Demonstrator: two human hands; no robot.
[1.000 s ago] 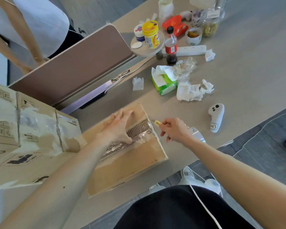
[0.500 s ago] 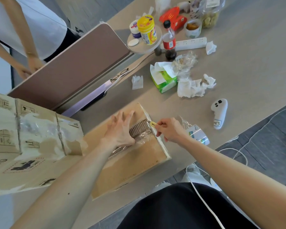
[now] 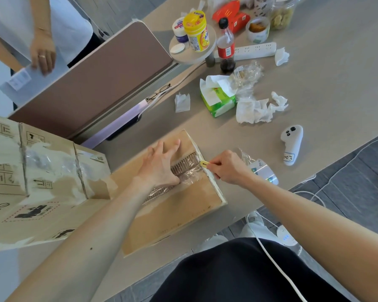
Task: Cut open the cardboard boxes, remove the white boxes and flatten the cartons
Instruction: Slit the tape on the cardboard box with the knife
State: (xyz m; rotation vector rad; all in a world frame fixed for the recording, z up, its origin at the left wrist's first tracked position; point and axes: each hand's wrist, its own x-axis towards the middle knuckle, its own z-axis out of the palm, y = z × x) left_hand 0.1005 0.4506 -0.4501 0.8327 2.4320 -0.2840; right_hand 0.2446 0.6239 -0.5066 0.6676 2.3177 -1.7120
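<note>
A brown cardboard box (image 3: 183,210) lies flat on the grey table in front of me, its middle seam covered with clear tape (image 3: 190,173). My left hand (image 3: 162,166) presses flat on the box top with fingers spread, beside the seam. My right hand (image 3: 227,168) grips a small yellow cutter (image 3: 204,164), whose tip touches the tape at the box's right edge. A larger cardboard carton (image 3: 31,188) with torn tape and printed marks lies to the left.
Tissue pack (image 3: 218,99), crumpled tissues (image 3: 255,107), a cola bottle (image 3: 226,46), jars, a power strip (image 3: 255,50) and a white controller (image 3: 291,144) lie beyond the box. A brown divider panel (image 3: 100,75) stands behind; another person's hand (image 3: 43,53) holds paper beyond it.
My right hand moved the cutter slightly left onto the tape at the box edge. My left hand stayed pressed on the box. The other person's hand came into view holding paper.
</note>
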